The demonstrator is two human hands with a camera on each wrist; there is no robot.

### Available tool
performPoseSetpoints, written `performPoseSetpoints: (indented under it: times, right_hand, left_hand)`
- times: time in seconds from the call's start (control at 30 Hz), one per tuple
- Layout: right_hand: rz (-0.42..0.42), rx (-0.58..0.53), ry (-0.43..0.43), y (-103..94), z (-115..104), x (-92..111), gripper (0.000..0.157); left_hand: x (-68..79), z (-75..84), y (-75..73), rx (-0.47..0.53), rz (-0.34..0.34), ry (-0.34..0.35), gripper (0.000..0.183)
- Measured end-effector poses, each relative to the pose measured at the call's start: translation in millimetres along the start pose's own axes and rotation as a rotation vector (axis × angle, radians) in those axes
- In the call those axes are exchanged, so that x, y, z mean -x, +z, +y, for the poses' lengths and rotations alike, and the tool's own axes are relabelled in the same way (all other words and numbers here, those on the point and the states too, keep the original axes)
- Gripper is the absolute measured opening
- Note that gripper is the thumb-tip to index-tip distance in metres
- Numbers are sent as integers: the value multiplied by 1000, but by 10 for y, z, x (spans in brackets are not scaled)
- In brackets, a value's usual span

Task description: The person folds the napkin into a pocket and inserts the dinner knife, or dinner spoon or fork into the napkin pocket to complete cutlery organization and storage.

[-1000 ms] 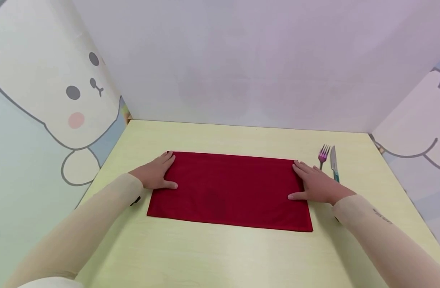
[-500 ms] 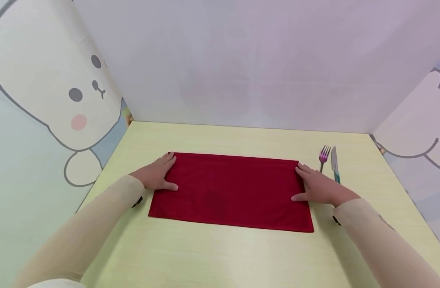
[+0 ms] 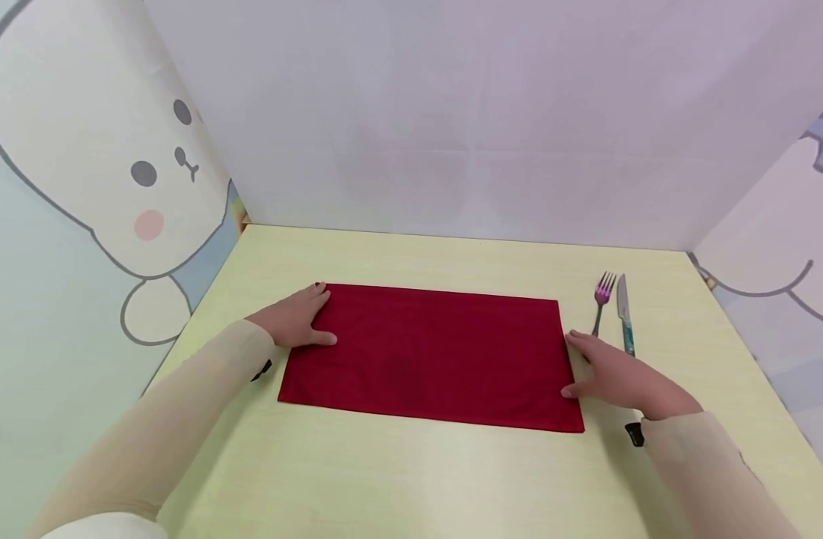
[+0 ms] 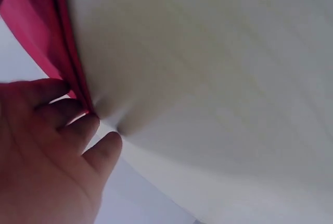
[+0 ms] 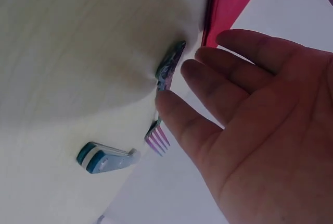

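A folded red cloth [image 3: 432,359] lies flat on the pale table, its long sides running left to right. My left hand [image 3: 297,318] rests on its far left corner with fingers stretched out and the thumb on the fabric. At the right edge of the cloth is my right hand [image 3: 613,378], fingers extended and thumb tip by the border; it holds nothing. Beyond that hand lie a fork [image 3: 604,290] with purple tines and a knife [image 3: 624,307] with a teal handle, both partly hidden by it. In the right wrist view the fork's handle [image 5: 170,62] shows beside the fingertips.
The pale wooden table [image 3: 418,486] meets a plain white wall [image 3: 452,135] at its back edge. Side panels with cartoon figures [image 3: 142,180] stand left and right.
My right hand has slid off the cloth's far right corner, moving right and nearer to me along the edge. The left hand and the cloth stay nearly in place.
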State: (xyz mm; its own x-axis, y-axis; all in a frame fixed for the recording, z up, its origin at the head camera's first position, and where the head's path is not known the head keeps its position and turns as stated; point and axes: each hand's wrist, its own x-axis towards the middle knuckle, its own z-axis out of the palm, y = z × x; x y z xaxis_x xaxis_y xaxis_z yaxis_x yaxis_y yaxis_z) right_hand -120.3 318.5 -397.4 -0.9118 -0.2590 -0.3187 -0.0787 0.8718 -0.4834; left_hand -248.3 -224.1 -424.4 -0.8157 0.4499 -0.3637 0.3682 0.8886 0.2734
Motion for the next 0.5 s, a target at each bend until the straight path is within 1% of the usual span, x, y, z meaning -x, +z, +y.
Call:
performPoseSetpoints:
  times: [0.2, 0.27, 0.37, 0.5]
  right_hand:
    - [21, -16, -1, 68, -38, 78, 102]
    - [23, -16, 5, 77, -64, 92, 101]
    - [14, -16, 24, 96, -107, 103, 102]
    - [19, -5, 31, 130, -162, 113, 101]
  left_hand:
    - [-105, 0, -77, 55, 147, -20, 68]
    - [-148, -13, -98, 61, 185, -29, 59]
    - [-203, -45, -123, 70, 211, -51, 54]
    - [-256, -118, -152, 91, 218, -78, 53]
